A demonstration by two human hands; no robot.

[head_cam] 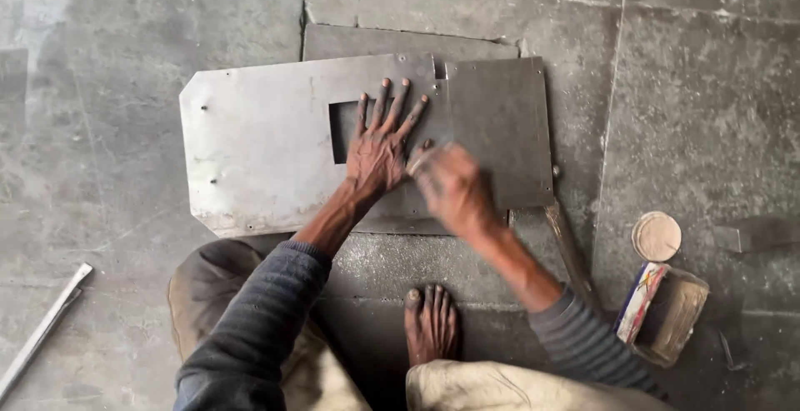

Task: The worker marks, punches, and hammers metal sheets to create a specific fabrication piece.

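Observation:
A flat grey metal sheet (258, 144) with a rectangular cut-out lies on the stone floor. My left hand (379, 144) presses flat on it, fingers spread across the cut-out. My right hand (450, 186) is blurred just to the right of the left hand, fingers closed; something small and pale shows at its fingertips, but I cannot tell what it is. It hovers over the darker right part of the sheet (500, 127). My bare foot (431, 323) rests on the floor below the sheet.
A small open tin (671, 315) with a pale paste stands at the right, its round lid (656, 236) beside it. A metal bar (42, 328) lies at the lower left. A dark handle-like tool (571, 253) lies along the sheet's lower right corner.

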